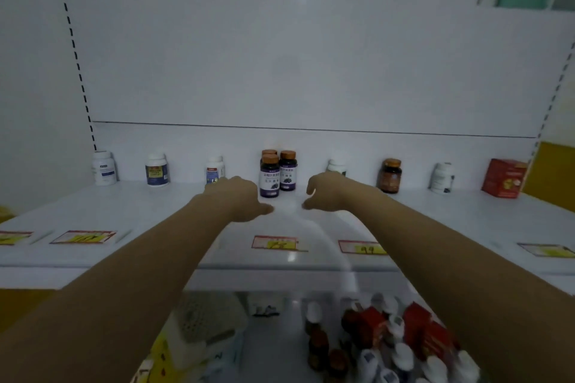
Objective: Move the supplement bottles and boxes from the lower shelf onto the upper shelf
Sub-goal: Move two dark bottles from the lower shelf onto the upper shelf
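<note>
Three purple-labelled bottles with brown caps (pixel 273 174) stand together at the back middle of the white upper shelf (pixel 155 218). My left hand (pixel 241 199) hovers just left of them, fingers loosely curled, holding nothing. My right hand (pixel 326 193) hovers just right of them, also holding nothing. Along the back of the upper shelf stand white bottles (pixel 104 168), (pixel 157 169), (pixel 214 169), (pixel 443 179), a brown bottle (pixel 389 176) and a red box (pixel 502 177). The lower shelf (pixel 277 351) holds red boxes (pixel 417 326), brown bottles (pixel 320 342) and white-capped bottles (pixel 404 361).
Price tags (pixel 84 236), (pixel 275 242), (pixel 361 247) line the upper shelf's front edge. A white back panel (pixel 295 65) rises behind the shelf. Pale boxes (pixel 202 329) lie at the left of the lower shelf. A yellow wall (pixel 557 171) borders the right.
</note>
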Demonstrator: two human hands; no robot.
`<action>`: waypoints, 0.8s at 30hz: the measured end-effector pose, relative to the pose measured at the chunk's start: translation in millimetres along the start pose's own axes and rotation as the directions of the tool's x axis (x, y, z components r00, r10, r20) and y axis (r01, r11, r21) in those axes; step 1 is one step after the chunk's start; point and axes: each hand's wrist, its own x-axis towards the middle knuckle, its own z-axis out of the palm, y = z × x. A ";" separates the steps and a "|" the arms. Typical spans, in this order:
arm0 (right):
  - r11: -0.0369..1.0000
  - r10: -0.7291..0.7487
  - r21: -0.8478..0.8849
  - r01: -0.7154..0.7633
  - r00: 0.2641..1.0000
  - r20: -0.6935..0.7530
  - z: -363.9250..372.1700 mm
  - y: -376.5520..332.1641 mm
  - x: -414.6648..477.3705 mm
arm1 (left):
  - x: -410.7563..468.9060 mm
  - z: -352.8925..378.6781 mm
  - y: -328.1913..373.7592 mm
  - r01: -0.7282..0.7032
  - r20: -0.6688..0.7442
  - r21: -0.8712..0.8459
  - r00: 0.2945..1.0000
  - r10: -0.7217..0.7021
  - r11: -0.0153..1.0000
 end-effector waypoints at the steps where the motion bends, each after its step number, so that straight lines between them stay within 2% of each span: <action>1: 1.000 0.005 -0.003 -0.005 1.000 -0.021 -2.1 -2.6 -18.1 | -14.4 -3.1 1.8 -0.021 -0.027 -0.008 0.999 0.021 1.000; 5: 0.999 0.050 0.000 -0.050 0.994 -0.093 -3.2 -14.8 -95.2 | -75.8 -7.8 12.0 -0.129 -0.150 -0.020 0.981 0.124 0.991; 9: 0.994 0.107 0.007 -0.107 0.988 -0.112 -1.8 -20.7 -164.6 | -132.2 2.7 26.5 -0.247 -0.173 -0.057 0.957 0.234 0.967; 15: 0.974 0.206 0.102 -0.201 0.978 -0.037 29.2 -10.8 -242.6 | -191.4 36.7 52.0 -0.330 -0.057 -0.190 0.944 0.325 0.925; 19: 0.954 0.256 0.151 -0.261 0.965 0.055 66.8 6.9 -268.5 | -210.8 68.9 65.4 -0.288 0.029 -0.269 0.951 0.306 0.919; 24: 0.951 0.256 0.143 -0.274 0.957 0.135 115.4 33.8 -267.3 | -210.3 120.7 76.3 -0.218 0.157 -0.263 0.951 0.265 0.940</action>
